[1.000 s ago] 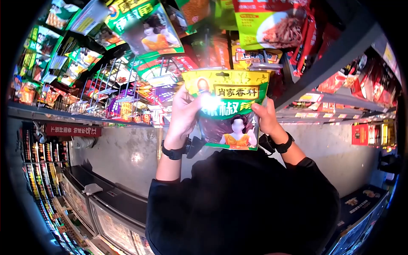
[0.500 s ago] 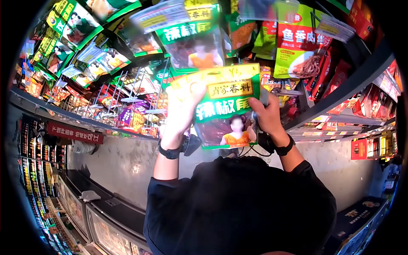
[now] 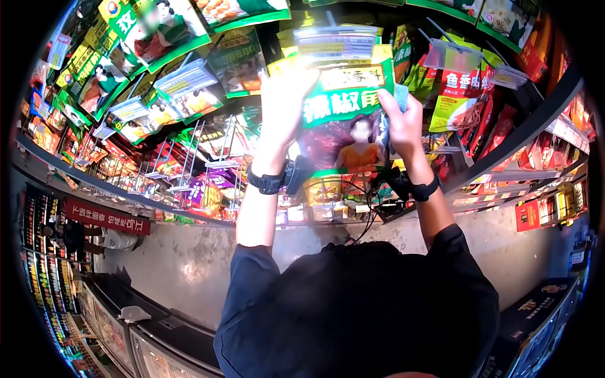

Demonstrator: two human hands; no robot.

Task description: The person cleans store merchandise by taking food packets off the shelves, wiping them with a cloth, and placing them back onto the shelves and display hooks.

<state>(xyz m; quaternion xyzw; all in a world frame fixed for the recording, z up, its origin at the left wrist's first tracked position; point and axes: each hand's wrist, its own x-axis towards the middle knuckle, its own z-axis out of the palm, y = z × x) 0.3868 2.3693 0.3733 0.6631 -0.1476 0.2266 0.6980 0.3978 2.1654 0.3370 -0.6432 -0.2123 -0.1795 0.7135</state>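
A green and yellow packet of dried chillies (image 3: 334, 142), with a clear window, hangs upright between my two hands at the front of the rack. My left hand (image 3: 287, 104), washed out by glare, grips its upper left side. At the right edge, my right hand (image 3: 403, 120) pinches the packet with the thumb in front. Something small and blue-grey shows by the right fingertips; I cannot tell what it is. Just above the packet, a clear price tag holder (image 3: 335, 43) overlaps its top edge. Whether the packet is on the hook is hidden.
Green packets (image 3: 161, 31) hang on hooks to the left. A yellow-green seasoning packet (image 3: 460, 101) hangs to the right. Wire dividers (image 3: 170, 170) stand on the lower shelf. A dark shelf edge (image 3: 513, 151) curves along the right. Freezers (image 3: 170, 321) stand behind at left.
Both hands have moved up and forward with the packet, bringing it closer under the price tag holder. The lower shelf now shows below it. The view has shifted slightly.
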